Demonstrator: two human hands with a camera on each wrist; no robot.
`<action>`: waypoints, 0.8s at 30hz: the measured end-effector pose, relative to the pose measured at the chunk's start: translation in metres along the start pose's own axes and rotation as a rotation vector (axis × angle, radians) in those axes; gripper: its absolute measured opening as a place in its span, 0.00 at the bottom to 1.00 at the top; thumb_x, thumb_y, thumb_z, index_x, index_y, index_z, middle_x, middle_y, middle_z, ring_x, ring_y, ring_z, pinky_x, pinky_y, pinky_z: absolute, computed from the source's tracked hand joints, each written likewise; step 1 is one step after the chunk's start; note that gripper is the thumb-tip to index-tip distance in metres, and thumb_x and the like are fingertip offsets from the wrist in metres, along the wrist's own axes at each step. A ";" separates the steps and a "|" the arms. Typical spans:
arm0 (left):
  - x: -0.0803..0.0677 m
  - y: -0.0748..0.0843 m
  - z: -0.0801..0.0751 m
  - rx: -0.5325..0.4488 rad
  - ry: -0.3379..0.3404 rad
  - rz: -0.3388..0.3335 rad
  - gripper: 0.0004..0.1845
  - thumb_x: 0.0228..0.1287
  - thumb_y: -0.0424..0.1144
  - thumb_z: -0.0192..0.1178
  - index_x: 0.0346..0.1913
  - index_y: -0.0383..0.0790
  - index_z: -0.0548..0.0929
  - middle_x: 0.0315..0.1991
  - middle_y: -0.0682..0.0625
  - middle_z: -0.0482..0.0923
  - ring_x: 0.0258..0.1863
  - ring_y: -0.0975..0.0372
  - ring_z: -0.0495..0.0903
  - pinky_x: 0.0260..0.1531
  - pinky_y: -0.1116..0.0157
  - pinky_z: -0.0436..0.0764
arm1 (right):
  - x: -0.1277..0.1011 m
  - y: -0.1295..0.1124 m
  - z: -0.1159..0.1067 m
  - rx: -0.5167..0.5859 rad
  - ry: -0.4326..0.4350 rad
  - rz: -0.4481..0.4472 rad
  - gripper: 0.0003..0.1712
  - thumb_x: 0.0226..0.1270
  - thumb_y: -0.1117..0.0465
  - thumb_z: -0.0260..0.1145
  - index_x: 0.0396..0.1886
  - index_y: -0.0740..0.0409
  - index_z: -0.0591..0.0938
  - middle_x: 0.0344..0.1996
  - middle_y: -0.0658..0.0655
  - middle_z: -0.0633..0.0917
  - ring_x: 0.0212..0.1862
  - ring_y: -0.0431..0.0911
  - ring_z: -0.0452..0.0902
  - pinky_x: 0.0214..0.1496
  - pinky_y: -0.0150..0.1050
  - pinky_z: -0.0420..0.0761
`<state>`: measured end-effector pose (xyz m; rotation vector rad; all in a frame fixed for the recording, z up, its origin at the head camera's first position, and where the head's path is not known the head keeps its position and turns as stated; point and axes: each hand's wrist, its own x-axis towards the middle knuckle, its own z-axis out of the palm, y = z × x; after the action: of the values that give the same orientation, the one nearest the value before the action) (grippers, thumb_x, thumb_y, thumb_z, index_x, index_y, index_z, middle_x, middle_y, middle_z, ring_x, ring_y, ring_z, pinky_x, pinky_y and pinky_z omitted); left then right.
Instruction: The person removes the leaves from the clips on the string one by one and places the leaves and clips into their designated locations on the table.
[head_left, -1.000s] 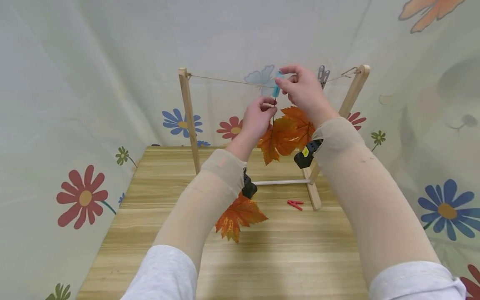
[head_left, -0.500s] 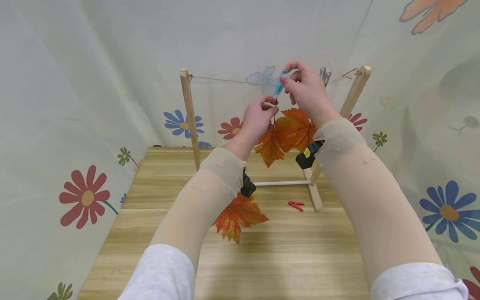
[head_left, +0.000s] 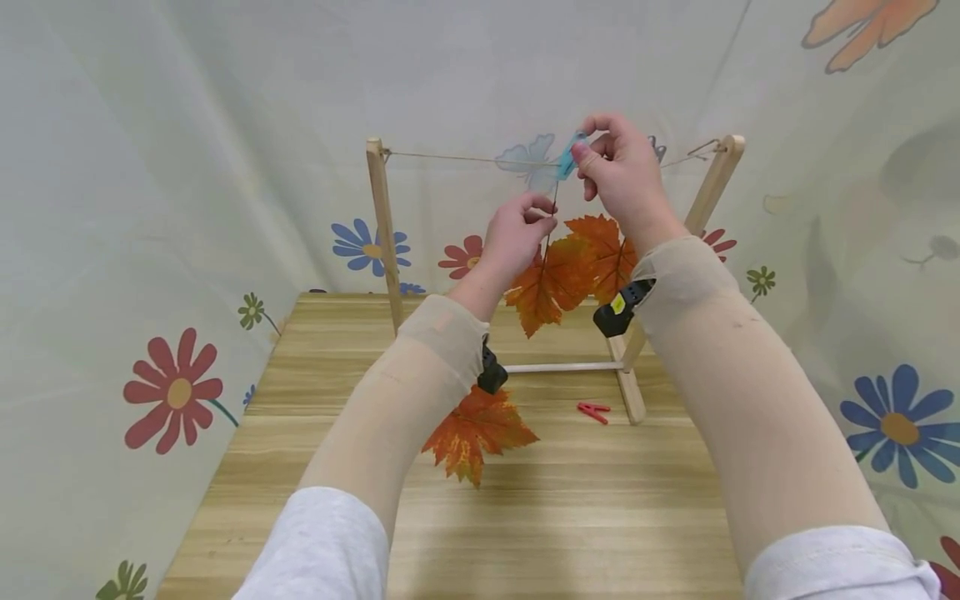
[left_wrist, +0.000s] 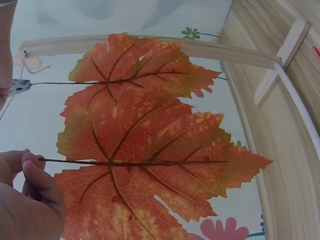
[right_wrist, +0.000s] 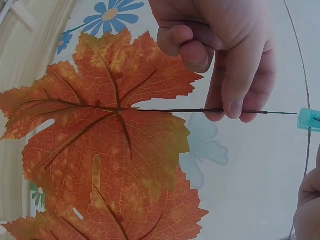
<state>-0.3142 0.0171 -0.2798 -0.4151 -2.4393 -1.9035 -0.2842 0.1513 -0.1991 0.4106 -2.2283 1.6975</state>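
Note:
In the head view my left hand (head_left: 517,233) pinches the dark stem of an orange maple leaf (head_left: 551,283) between thumb and fingers. The leaf hangs below the hand. Just above, my right hand (head_left: 622,171) pinches a light blue clothespin (head_left: 568,158), tilted at the string (head_left: 465,158). In the right wrist view the stem (right_wrist: 200,110) extends past the left fingertips, its thin end close to the nose of the clothespin (right_wrist: 307,119). A second maple leaf (left_wrist: 140,70) hangs from a grey clothespin (left_wrist: 20,86) and is partly overlapped by the first.
The string spans two wooden posts (head_left: 382,225), with a white rod (head_left: 562,367) low between them. Another maple leaf (head_left: 480,433) lies on the wooden table (head_left: 300,433), partly under my left forearm. A red clothespin (head_left: 593,412) lies near the right foot of the stand.
My right hand has shifted right and slightly up, tilting the blue clothespin further. The left hand keeps its pinch on the stem, while the leaf below has swung slightly left.

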 end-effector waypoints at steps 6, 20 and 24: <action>-0.002 -0.003 -0.001 0.047 0.002 0.016 0.05 0.59 0.40 0.54 0.38 0.49 0.75 0.35 0.53 0.76 0.15 0.57 0.67 0.14 0.67 0.70 | -0.002 0.000 0.000 0.048 0.047 -0.005 0.10 0.58 0.59 0.57 0.40 0.53 0.70 0.21 0.56 0.70 0.16 0.48 0.64 0.22 0.35 0.68; -0.003 -0.009 0.000 0.031 -0.037 0.005 0.05 0.58 0.41 0.56 0.38 0.49 0.75 0.34 0.50 0.74 0.15 0.55 0.68 0.14 0.66 0.72 | 0.004 0.022 -0.005 0.181 0.156 -0.063 0.12 0.54 0.58 0.60 0.39 0.50 0.71 0.21 0.57 0.70 0.15 0.50 0.66 0.20 0.35 0.69; -0.003 -0.010 0.000 0.014 -0.023 -0.006 0.06 0.58 0.40 0.56 0.38 0.49 0.75 0.34 0.51 0.74 0.14 0.55 0.67 0.13 0.67 0.71 | 0.003 0.027 -0.007 0.196 0.170 -0.058 0.11 0.54 0.58 0.60 0.38 0.50 0.71 0.21 0.57 0.70 0.15 0.49 0.66 0.23 0.36 0.70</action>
<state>-0.3136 0.0145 -0.2903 -0.4324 -2.4690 -1.8937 -0.2972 0.1644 -0.2197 0.3575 -1.9217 1.8533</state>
